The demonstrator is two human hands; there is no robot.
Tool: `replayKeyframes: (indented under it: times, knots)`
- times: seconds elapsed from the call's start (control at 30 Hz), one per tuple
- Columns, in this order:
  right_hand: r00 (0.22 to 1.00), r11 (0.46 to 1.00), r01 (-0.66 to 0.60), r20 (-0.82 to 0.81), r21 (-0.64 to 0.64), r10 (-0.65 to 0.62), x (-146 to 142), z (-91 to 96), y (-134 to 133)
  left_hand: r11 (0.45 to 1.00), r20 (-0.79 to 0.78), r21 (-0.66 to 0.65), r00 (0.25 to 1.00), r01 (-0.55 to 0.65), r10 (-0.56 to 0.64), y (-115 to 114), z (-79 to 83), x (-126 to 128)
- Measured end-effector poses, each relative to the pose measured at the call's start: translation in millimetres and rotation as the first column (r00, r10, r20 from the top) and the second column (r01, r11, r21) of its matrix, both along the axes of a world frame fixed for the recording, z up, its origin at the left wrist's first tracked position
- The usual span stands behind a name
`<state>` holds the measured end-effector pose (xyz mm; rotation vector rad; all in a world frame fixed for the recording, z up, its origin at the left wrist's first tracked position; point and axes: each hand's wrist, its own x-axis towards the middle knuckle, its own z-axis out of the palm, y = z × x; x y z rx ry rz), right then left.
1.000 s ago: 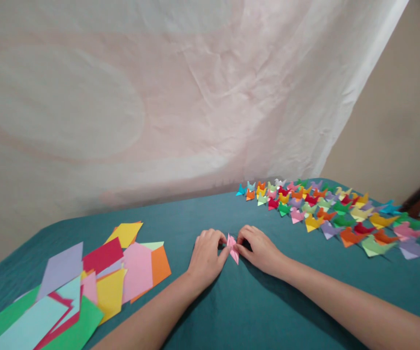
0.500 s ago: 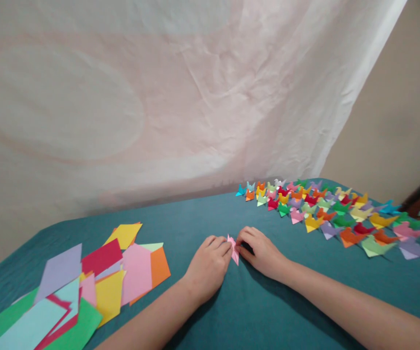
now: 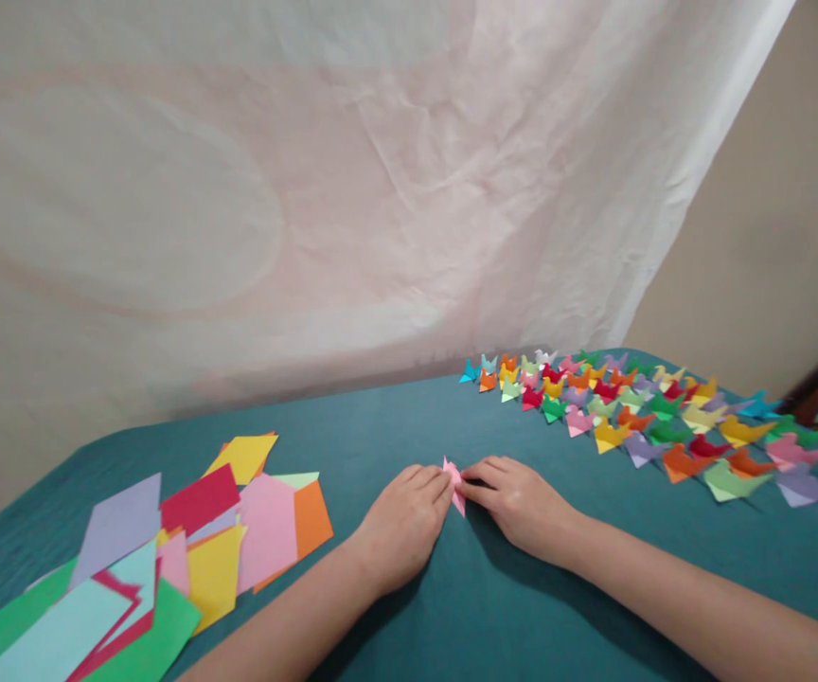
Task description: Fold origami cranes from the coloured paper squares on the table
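Between my two hands, a small folded piece of pink paper lies on the teal cloth, its pointed ends showing at the top and bottom. My left hand is closed on the paper's left side, fingers bent and pressed against it. From the other side, my right hand pinches the paper's right edge between thumb and fingertips. The fingers cover part of the folds, so the exact shape is hard to make out.
Loose sheets of coloured paper lie overlapping at the left. Rows of folded paper birds in many colours stand at the right and far right. A pale pink and white cloth hangs behind the teal-covered table.
My right hand has shifted slightly lower and flattened, its fingertips closer on the pink paper. My left hand has stayed almost in place. The paper remains where it was.
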<state>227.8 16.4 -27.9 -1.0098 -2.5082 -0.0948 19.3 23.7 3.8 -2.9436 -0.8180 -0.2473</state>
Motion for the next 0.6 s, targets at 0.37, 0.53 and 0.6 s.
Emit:
replayKeyframes:
  times: [0.37, 0.53, 0.6]
  knots:
    - [0.995, 1.000, 0.021, 0.100, -0.018, -0.019, -1.4, 2.3, -2.0, 0.997, 0.007, -0.005, 0.997, -0.074, 0.074, -2.6, 7.2, 0.8]
    - [0.986, 0.999, 0.033, 0.163, -0.009, -0.031, -3.4, 5.3, -3.3, 0.996, 0.018, 0.021, 0.996, -0.089, 0.088, -1.1, 4.6, 1.4]
    - [0.985, 0.999, 0.037, 0.171, -0.006, -0.035, -4.3, 8.1, -3.8, 0.995, 0.015, 0.037, 0.996, -0.094, 0.093, -0.6, 4.9, 2.0]
